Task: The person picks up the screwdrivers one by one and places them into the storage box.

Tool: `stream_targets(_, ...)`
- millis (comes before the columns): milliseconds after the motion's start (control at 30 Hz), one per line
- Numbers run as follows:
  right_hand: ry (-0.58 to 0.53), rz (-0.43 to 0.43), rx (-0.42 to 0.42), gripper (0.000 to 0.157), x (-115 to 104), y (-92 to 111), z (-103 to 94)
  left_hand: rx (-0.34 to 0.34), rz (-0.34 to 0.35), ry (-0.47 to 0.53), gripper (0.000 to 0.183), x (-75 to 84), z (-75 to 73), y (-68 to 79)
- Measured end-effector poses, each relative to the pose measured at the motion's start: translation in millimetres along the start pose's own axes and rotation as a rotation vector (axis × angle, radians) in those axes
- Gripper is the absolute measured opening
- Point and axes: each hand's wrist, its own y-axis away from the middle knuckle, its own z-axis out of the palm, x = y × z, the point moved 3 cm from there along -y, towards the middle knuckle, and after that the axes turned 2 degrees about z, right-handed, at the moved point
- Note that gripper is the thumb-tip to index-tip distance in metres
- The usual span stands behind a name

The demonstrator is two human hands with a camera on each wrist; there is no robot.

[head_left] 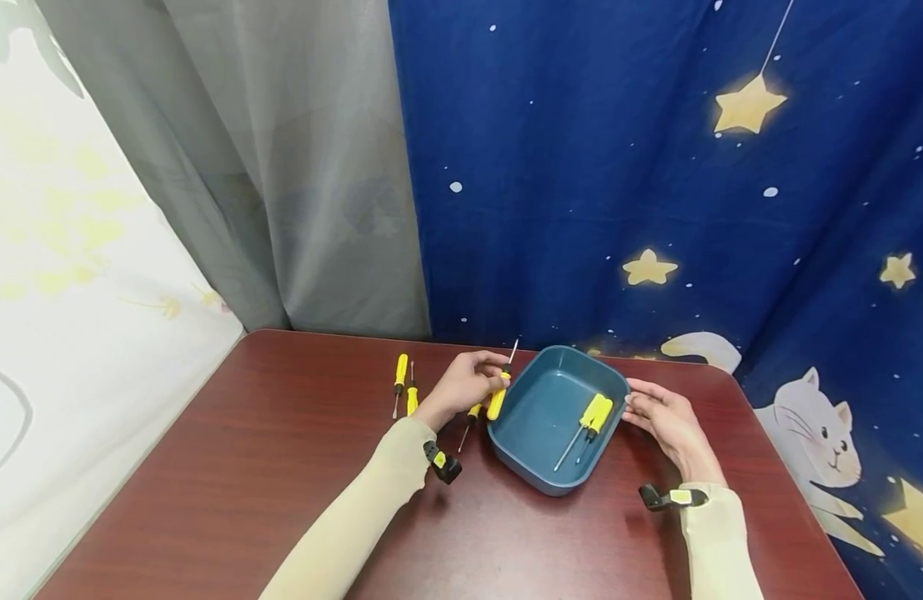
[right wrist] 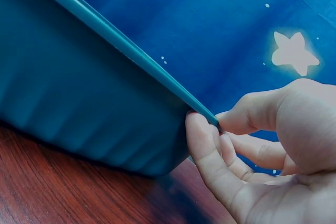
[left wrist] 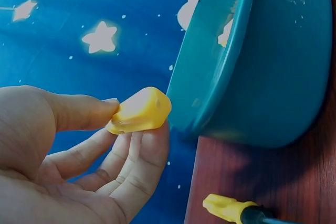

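Note:
My left hand [head_left: 464, 387] pinches a screwdriver [head_left: 496, 405] by its yellow handle, just beside the left rim of a blue plastic bin [head_left: 532, 421]. Its shaft points up and away in the head view; the left wrist view shows the handle's butt end [left wrist: 144, 109] between thumb and fingers. On the other side, my right hand [head_left: 667, 421] grips the bin's rim, thumb on top and fingers against the outer wall [right wrist: 105, 108] in the right wrist view. Inside the bin, two yellow-handled screwdrivers [head_left: 592, 410] lie side by side against the right wall.
Left of the bin, a screwdriver [head_left: 474, 412] lies on the dark red table [head_left: 281, 467], partly hidden by the left hand. Two more, one [head_left: 400, 372] and another [head_left: 412, 402], lie further left. A blue curtain [head_left: 551, 208] hangs behind the table's back edge.

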Motion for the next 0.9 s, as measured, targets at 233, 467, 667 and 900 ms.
stream_targets(233, -0.004, -0.021, -0.003, 0.056, -2, 0, -2.4, -0.009, 0.022, -0.065, 0.037, 8.5, 11.1, -7.3)
stream_targets(467, -0.009, -0.020, -0.009, 0.057, -1, 0, -2.2, -0.025, 0.033, -0.117, 0.036, 13.7, 20.2, -13.4)
stream_targets(667, -0.003, -0.006, -0.002, 0.056, -1, 0, -1.7, -0.045, 0.030, -0.204, 0.036, 20.6, 28.0, -16.1)
stream_targets(900, -0.002, 0.000, -0.004, 0.056, -1, 0, 0.1, -0.079, 0.048, -0.298, 0.034, 25.3, 38.5, -20.9)
